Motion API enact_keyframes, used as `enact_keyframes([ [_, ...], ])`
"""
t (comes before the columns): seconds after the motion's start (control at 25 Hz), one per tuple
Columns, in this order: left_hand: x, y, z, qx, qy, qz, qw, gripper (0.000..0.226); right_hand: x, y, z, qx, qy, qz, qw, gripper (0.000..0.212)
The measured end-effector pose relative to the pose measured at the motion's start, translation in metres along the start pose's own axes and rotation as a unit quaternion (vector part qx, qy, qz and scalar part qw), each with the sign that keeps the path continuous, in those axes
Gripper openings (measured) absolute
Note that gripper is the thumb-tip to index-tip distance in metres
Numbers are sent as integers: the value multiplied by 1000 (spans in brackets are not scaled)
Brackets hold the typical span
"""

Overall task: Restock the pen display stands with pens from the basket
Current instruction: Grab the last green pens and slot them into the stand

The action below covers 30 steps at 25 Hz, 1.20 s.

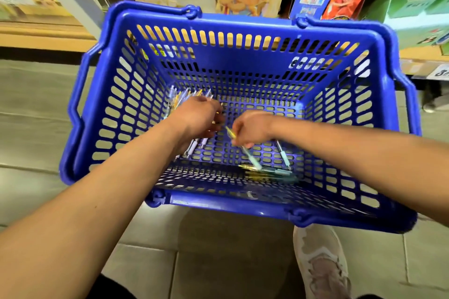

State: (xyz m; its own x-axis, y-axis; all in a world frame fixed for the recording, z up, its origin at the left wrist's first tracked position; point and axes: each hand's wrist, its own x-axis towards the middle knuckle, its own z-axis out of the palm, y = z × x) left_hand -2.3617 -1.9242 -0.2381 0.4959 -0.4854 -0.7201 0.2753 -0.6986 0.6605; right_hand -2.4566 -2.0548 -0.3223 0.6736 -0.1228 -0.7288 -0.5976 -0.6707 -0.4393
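Head view: I'm gripping a pen bundle (180,99) in my left hand (197,117) and pinching a single pen (250,156) in my right hand (252,128). It is slanting toward loose pens (269,173), nearer that hand, on the basket (243,24) floor.

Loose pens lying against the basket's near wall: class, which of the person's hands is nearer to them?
Right. The right hand is just beyond the loose pens, pinching one pen; the left hand is farther left, gripping a bundle.
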Motion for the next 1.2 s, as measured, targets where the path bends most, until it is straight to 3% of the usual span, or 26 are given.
enact_keyframes([
  [0.04, 2, -2, 0, 7, 3, -4, 1000, 14, -2, -3, -9, 176, -26, -1, 984, 16],
  [0.12, 2, -6, 2, 15, -15, -21, 1000, 16, -6, -6, -25, 426, -63, -26, 902, 8],
  [0.24, 0, -10, 4, -22, -75, -49, 996, 22, -8, -5, -39, 535, -69, -65, 840, 10],
  [0.32, 2, -13, 4, -24, -71, -43, 996, 18, -1, 2, -42, 546, -62, -54, 834, 14],
  [0.36, 3, -13, 3, -19, -60, -38, 997, 15, 5, 7, -40, 487, -37, -27, 872, 17],
  [0.44, 6, -15, -1, -7, -38, -38, 999, 13, 15, 15, -31, 118, 2, 58, 991, 22],
  [0.48, 6, -16, -3, -10, -32, -38, 999, 12, 17, 20, -22, -77, 9, 105, 991, 25],
  [0.56, 8, -17, -4, -26, -28, -33, 999, 11, 14, 28, 0, -246, -1, 170, 954, 31],
  [0.8, 14, -20, -5, -93, -32, -27, 995, 9, 9, 44, 26, -235, 16, 186, 954, 51],
  [0.88, 16, -21, -4, -98, -31, -28, 994, 12, 6, 46, 21, -263, 11, 192, 946, 42],
  [1.08, 17, -21, -3, -97, -33, -26, 994, 15, 4, 59, 6, -316, -92, 258, 908, 15],
  [1.2, 16, -18, -3, -106, -32, -30, 993, 17, 11, 52, 6, -341, -93, 209, 912, 26],
])
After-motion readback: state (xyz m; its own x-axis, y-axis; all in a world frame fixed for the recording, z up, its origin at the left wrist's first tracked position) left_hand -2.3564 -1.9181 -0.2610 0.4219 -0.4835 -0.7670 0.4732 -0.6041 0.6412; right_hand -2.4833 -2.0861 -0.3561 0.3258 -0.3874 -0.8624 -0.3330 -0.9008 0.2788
